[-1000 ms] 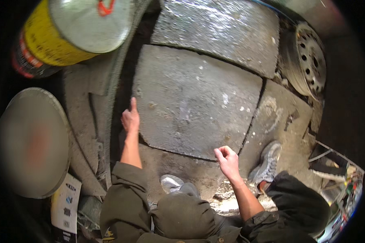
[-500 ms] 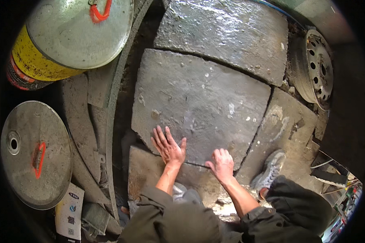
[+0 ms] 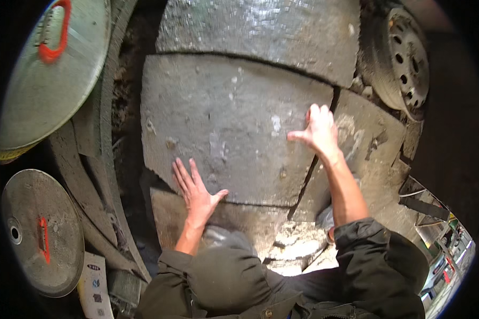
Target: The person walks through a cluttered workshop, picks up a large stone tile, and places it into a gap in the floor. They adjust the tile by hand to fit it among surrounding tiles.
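Observation:
A square grey concrete slab, rough and spotted with pale marks, fills the middle of the view. My left hand rests on its lower-left part, fingers spread and thumb stretched out, holding nothing. My right hand is at the slab's right edge, fingers bent over it and thumb reaching across the top surface; the fingertips are hidden. A wet, shiny slab lies beyond a dark gap, and a paler slab adjoins at the right.
A drum lid with a red handle tops a yellow container at upper left; another round lid lies below it. A curved rail runs along the left. A steel wheel rim stands at upper right, metal clutter at lower right.
My right hand has moved up along the slab's right edge. My left hand moved from the left edge onto the slab's surface and spread out. The view has shifted.

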`<state>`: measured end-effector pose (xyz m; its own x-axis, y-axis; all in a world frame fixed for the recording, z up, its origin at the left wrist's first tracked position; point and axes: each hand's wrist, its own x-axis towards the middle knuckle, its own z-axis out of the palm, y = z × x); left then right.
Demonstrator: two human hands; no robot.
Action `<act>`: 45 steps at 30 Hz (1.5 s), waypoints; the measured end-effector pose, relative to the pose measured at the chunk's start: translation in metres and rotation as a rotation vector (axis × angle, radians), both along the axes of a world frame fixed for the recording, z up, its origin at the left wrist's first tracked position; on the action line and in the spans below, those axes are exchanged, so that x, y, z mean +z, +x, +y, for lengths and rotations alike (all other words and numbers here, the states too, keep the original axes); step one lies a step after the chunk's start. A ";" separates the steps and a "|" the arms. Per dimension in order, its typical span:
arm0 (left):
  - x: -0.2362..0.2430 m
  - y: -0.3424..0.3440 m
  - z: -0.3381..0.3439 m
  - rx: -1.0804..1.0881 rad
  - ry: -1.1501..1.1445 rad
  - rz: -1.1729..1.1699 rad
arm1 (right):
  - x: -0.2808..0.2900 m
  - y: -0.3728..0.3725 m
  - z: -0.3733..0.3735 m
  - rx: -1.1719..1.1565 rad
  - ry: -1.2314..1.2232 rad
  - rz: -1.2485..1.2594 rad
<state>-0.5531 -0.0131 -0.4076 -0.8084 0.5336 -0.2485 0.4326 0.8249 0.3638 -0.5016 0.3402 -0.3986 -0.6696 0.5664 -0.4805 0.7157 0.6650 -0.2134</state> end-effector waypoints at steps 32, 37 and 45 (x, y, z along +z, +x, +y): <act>0.377 0.120 0.033 0.588 -0.075 -0.565 | 0.442 0.128 -0.061 -0.602 -0.811 0.015; 0.414 0.121 0.046 0.702 -0.100 -0.597 | 0.469 0.103 -0.052 -0.558 -0.899 0.064; 0.463 0.191 0.089 0.971 0.102 -0.519 | 0.476 0.122 -0.024 -0.364 -0.896 0.080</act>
